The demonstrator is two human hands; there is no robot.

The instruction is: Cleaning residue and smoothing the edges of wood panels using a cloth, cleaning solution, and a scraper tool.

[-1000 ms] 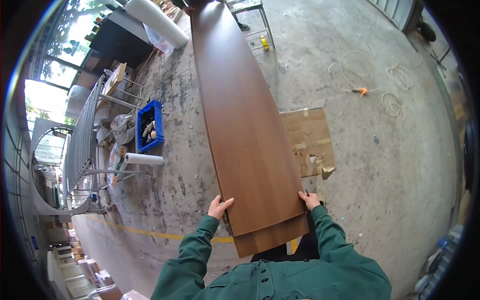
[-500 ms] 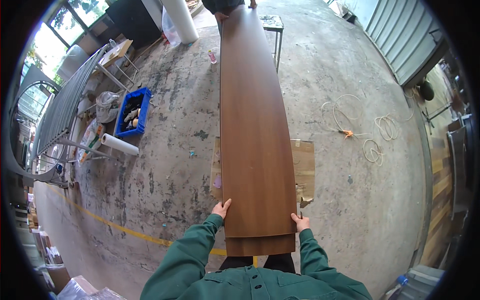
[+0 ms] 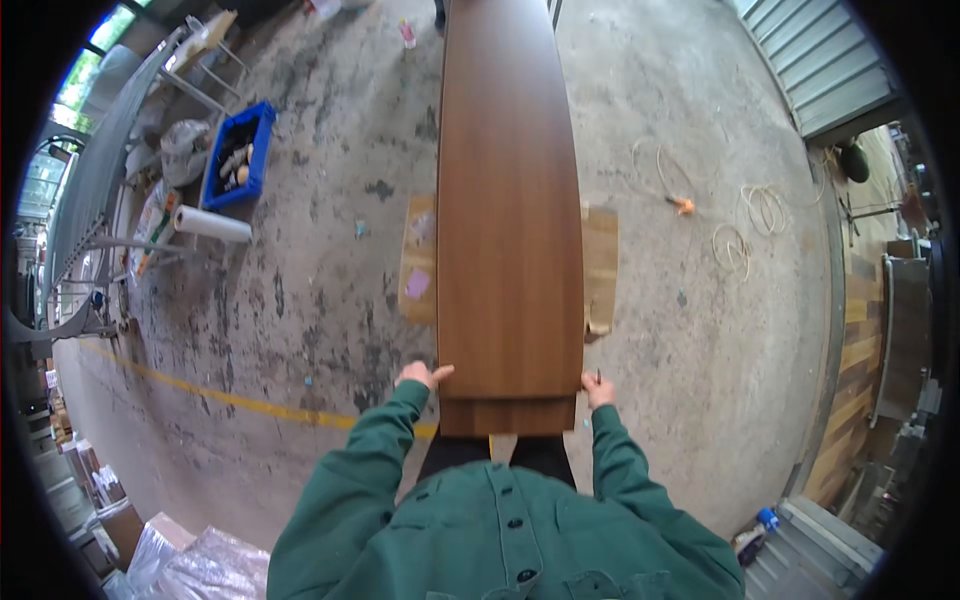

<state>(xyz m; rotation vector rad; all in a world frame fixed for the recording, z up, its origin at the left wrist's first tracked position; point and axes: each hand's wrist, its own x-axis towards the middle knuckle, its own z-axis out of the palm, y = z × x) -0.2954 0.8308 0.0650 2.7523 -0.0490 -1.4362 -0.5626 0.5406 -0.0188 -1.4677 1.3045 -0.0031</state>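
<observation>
A long brown wood-grain panel [image 3: 510, 220] stretches away from me, its far end cut off by the upper edge. A second brown panel [image 3: 508, 418] juts out beneath its near end. My left hand [image 3: 425, 375] grips the left edge near that end, thumb over the top and fingers partly hidden. On the opposite edge my right hand [image 3: 600, 391] is closed, also at the near end. A small dark stick-like thing shows by its fingers, too small to name. Flattened cardboard [image 3: 602, 265] lies on the floor below the panels.
To the left stand a blue crate [image 3: 262, 150] of mixed items, a white roll [image 3: 213, 224] and a metal rack [image 3: 95, 205]. Pale cord [image 3: 765, 210] lies coiled on the right floor. Plastic-wrapped goods [image 3: 205, 565] sit at lower left. A pink bottle [image 3: 407, 33] stands far off.
My view has tipped down and nearer, so floor items appear shifted. The co-worker's hands at the far end have left the picture. Both my hands stay at the panel's near edges.
</observation>
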